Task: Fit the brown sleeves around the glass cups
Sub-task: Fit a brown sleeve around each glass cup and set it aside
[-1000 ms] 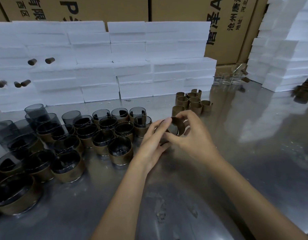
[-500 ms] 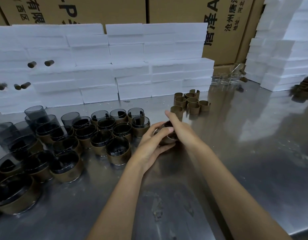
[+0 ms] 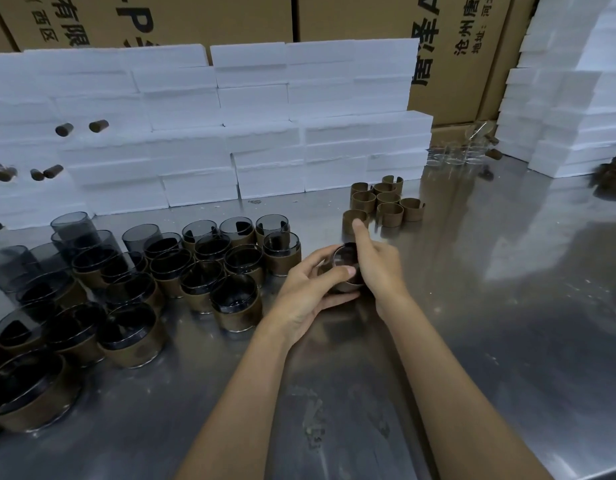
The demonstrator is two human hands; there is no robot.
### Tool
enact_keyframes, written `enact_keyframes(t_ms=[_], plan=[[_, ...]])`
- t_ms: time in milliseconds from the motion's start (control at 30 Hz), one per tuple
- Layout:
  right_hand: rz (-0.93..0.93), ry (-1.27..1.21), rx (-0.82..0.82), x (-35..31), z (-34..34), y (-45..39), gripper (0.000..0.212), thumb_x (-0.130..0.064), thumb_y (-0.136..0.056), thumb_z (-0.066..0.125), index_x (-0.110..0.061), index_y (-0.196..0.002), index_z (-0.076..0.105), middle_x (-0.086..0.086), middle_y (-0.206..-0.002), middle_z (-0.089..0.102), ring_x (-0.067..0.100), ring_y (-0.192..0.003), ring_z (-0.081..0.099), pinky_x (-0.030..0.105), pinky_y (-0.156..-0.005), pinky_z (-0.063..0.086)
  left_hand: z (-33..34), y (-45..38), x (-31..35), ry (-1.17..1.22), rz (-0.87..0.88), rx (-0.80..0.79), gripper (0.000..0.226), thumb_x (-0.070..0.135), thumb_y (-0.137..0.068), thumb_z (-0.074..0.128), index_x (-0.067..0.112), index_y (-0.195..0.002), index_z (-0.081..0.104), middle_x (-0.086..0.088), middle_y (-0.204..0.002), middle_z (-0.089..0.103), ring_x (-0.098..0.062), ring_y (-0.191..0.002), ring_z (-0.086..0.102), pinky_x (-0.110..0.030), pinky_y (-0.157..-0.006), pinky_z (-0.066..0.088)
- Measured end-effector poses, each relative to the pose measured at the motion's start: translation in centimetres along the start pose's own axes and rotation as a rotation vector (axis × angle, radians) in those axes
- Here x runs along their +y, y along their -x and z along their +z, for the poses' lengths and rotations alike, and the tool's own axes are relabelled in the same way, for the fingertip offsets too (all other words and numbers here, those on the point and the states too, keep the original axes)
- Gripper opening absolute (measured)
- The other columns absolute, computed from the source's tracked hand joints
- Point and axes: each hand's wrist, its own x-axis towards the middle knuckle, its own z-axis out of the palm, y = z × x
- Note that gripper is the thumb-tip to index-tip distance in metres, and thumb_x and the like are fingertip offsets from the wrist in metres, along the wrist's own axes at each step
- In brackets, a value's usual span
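A dark glass cup (image 3: pixel 344 260) with a brown sleeve round its lower part stands on the steel table (image 3: pixel 472 306), held between both hands. My left hand (image 3: pixel 308 289) curls round its left side, thumb across the rim. My right hand (image 3: pixel 375 263) grips its right side with the index finger pointing up. Several loose brown sleeves (image 3: pixel 386 204) stand just behind. Many sleeved cups (image 3: pixel 237 303) are grouped at the left, with a few bare dark cups (image 3: pixel 74 226) at the group's back.
White foam blocks (image 3: pixel 230 133) are stacked along the back and at the right (image 3: pixel 569 109), in front of cardboard boxes (image 3: pixel 455 46). Clear glasses (image 3: pixel 455 154) stand in the far gap. The table's near edge runs at the lower right.
The cup was tilted up in my hands a second ago; now it stands upright and lower on the table, sleeve round it. My right index finger has straightened.
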Motion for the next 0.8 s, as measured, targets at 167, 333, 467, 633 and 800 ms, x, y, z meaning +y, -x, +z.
enact_keyframes(t_ms=[167, 333, 467, 633, 800], plan=[[0.026, -0.143, -0.060, 0.2, -0.2, 0.5, 0.066, -0.055, -0.100, 0.054, 0.009, -0.104, 0.070, 0.026, -0.103, 0.073, 0.018, -0.088, 0.069, 0.031, -0.082, 0.053, 0.3, 0.1, 0.3, 0.072, -0.001, 0.066, 0.071, 0.014, -0.076, 0.083, 0.014, -0.140, 0.053, -0.016, -0.133, 0.066, -0.026, -0.110, 0.073, -0.041, -0.087, 0.063], [0.115, -0.244, -0.092, 0.2, -0.3, 0.8, 0.020, -0.023, -0.099, 0.061, -0.011, -0.091, 0.074, 0.019, -0.101, 0.076, 0.027, -0.090, 0.070, 0.042, -0.088, 0.058, 0.2, 0.1, 0.6, -0.002, 0.019, 0.138, 0.070, 0.011, -0.080, 0.082, 0.005, -0.144, 0.053, -0.016, -0.138, 0.061, -0.024, -0.109, 0.073, -0.039, -0.088, 0.062], [0.171, -0.341, -0.136, -0.5, -0.5, 1.4, 0.014, -0.021, -0.098, 0.060, -0.012, -0.094, 0.071, 0.009, -0.093, 0.072, 0.021, -0.081, 0.066, 0.036, -0.080, 0.056, -0.1, 0.3, 1.0, -0.075, 0.020, 0.112, 0.066, 0.011, -0.077, 0.087, 0.013, -0.138, 0.062, -0.011, -0.134, 0.066, -0.025, -0.115, 0.070, -0.046, -0.099, 0.057], [0.286, -0.531, -0.276, -0.7, -0.1, 2.8, 0.021, -0.020, -0.098, 0.060, -0.006, -0.111, 0.068, 0.022, -0.108, 0.069, 0.033, -0.104, 0.066, 0.049, -0.103, 0.050, 1.1, 0.5, 1.1, -0.072, 0.052, 0.127, 0.039, 0.046, -0.091, 0.071, 0.015, -0.113, 0.078, -0.010, -0.112, 0.078, -0.021, -0.108, 0.074, -0.036, -0.092, 0.055], [0.338, -0.588, -0.329, -1.0, 1.4, 3.7, 0.019, -0.023, -0.095, 0.066, -0.007, -0.105, 0.067, 0.020, -0.100, 0.068, 0.029, -0.087, 0.067, 0.040, -0.089, 0.056, 1.1, 0.2, 0.8, 0.023, 0.073, 0.539, 0.046, 0.037, -0.102, 0.058, 0.018, -0.061, 0.067, -0.009, -0.071, 0.073, -0.020, -0.065, 0.069, -0.028, -0.066, 0.054]])
